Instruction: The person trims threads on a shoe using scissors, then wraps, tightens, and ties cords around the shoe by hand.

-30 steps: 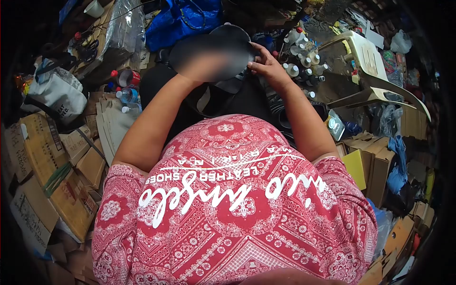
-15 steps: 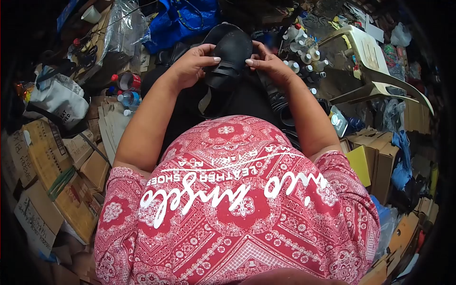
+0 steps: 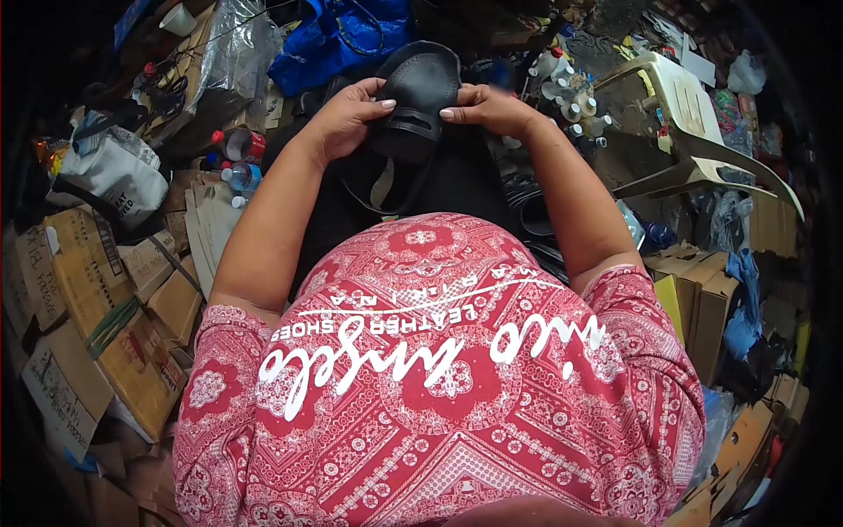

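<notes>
A black leather shoe (image 3: 420, 83) with a stitched edge and a slotted strap is held above my lap. My left hand (image 3: 353, 114) grips its left side, the thumb on top near the strap and the fingers underneath. On the opposite side, my right hand (image 3: 488, 110) pinches the edge with its thumb pointing inward. Below the shoe, a dark strap with a pale patch (image 3: 383, 186) hangs in a loop over my dark trousers. The underside of the shoe is hidden.
A blue bag (image 3: 338, 39) lies beyond my hands. Several bottles (image 3: 575, 112) and a cream plastic chair (image 3: 689, 105) are at the right. Flattened cardboard (image 3: 114, 325) and a white bag (image 3: 118, 180) lie at the left.
The blurred area over my left hand and the shoe is gone. Since the last frame, the shoe has tilted and shifted slightly, and my right hand has moved a little inward and closed on its edge.
</notes>
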The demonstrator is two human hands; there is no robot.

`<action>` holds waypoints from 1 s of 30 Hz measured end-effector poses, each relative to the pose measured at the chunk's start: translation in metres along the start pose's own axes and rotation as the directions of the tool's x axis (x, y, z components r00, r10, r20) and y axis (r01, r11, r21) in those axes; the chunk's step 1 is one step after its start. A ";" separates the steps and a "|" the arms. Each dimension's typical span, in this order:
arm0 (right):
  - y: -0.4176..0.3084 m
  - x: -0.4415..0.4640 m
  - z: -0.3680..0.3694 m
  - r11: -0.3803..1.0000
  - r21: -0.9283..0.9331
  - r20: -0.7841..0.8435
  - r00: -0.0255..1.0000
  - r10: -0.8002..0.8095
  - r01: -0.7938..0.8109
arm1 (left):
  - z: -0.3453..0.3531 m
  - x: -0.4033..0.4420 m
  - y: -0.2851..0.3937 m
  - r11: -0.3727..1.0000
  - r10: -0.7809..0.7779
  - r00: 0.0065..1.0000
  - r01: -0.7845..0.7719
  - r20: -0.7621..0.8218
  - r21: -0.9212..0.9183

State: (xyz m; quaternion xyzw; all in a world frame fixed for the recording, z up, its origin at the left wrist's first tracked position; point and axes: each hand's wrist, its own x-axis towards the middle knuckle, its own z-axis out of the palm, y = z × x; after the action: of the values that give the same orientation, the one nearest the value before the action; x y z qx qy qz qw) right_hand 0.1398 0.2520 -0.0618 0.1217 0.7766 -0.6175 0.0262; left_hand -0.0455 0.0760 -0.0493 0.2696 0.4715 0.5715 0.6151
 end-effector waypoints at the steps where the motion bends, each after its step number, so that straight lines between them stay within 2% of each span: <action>1: -0.005 -0.003 0.002 0.991 0.074 0.049 0.993 0.104 -0.108 | -0.003 0.001 0.000 0.994 0.049 0.997 -0.043 -0.053 0.097; 2: -0.014 -0.007 0.006 0.991 0.073 0.053 0.993 0.104 -0.108 | -0.004 0.002 0.002 0.994 0.049 0.997 -0.044 -0.056 0.096; 4: -0.028 -0.015 0.012 0.962 -0.194 -0.070 0.981 0.181 -0.191 | -0.007 0.005 0.006 0.915 0.192 0.981 -0.172 -0.020 0.365; 5: -0.017 -0.012 0.013 0.962 -0.195 -0.068 0.981 0.183 -0.193 | -0.007 0.008 0.001 0.916 0.192 0.981 -0.171 -0.022 0.362; 8: 0.009 -0.006 0.015 0.970 -0.115 -0.137 0.970 0.199 -0.215 | -0.004 0.026 -0.021 0.794 0.341 0.931 -0.213 -0.128 0.569; 9: 0.007 -0.005 0.015 0.962 -0.144 -0.151 0.966 0.211 -0.233 | -0.003 0.025 -0.030 0.618 0.459 0.868 -0.157 -0.191 0.770; 11: 0.002 -0.004 0.020 0.953 -0.170 -0.158 0.961 0.226 -0.252 | 0.007 0.011 -0.028 0.176 0.761 0.645 -0.101 -0.070 0.979; 12: -0.001 -0.004 0.022 0.950 -0.197 -0.167 0.963 0.212 -0.243 | 0.012 0.002 -0.025 0.178 0.758 0.648 -0.099 -0.072 0.979; 14: -0.005 -0.004 0.022 0.946 -0.225 -0.175 0.965 0.197 -0.234 | 0.032 -0.020 -0.011 -0.042 0.854 0.497 -0.225 0.152 0.973; 15: -0.006 -0.005 0.022 0.949 -0.215 -0.177 0.965 0.196 -0.232 | 0.040 -0.030 -0.012 -0.039 0.853 0.500 -0.223 0.148 0.974; 17: -0.007 -0.004 0.023 0.952 -0.206 -0.173 0.966 0.194 -0.228 | 0.055 -0.048 -0.016 0.191 0.627 0.774 -0.265 0.091 0.945; 18: -0.007 -0.003 0.024 0.954 -0.190 -0.176 0.964 0.200 -0.232 | 0.062 -0.053 -0.016 0.242 0.512 0.859 -0.163 0.017 0.956; 19: -0.008 -0.003 0.025 0.956 -0.174 -0.180 0.962 0.205 -0.236 | 0.061 -0.054 -0.019 0.241 0.513 0.859 -0.161 0.015 0.957; 21: -0.007 -0.002 0.026 0.957 -0.179 -0.187 0.963 0.196 -0.229 | 0.056 -0.054 -0.029 0.158 0.452 0.892 -0.079 0.000 0.984; 23: -0.007 -0.003 0.027 0.956 -0.185 -0.192 0.963 0.190 -0.226 | 0.052 -0.056 -0.037 0.192 0.459 0.888 -0.120 0.019 0.974; 25: -0.007 -0.002 0.025 0.949 -0.165 -0.170 0.956 0.241 -0.268 | 0.049 -0.059 -0.049 0.298 0.387 0.920 -0.060 -0.063 0.953; 26: -0.004 -0.002 0.027 0.949 -0.166 -0.165 0.956 0.242 -0.269 | 0.042 -0.057 -0.065 0.302 0.387 0.920 -0.056 -0.069 0.952; 27: -0.001 0.001 0.030 0.956 -0.179 -0.170 0.964 0.203 -0.233 | 0.033 -0.050 -0.084 0.641 0.202 0.968 -0.018 -0.146 0.767; 28: -0.003 0.002 0.032 0.962 -0.194 -0.178 0.971 0.161 -0.195 | 0.030 -0.047 -0.087 0.877 0.001 0.989 0.069 -0.145 0.475; 30: -0.009 0.003 0.030 0.943 -0.256 -0.166 0.971 0.173 -0.212 | 0.022 -0.043 -0.093 0.870 0.006 0.992 0.057 -0.125 0.491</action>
State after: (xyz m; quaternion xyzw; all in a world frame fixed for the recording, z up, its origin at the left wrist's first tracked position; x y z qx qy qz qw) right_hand 0.1315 0.2214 -0.0608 0.2358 0.8382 -0.4895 0.0480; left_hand 0.0199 0.0204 -0.1094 0.3759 0.6419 0.4395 0.5035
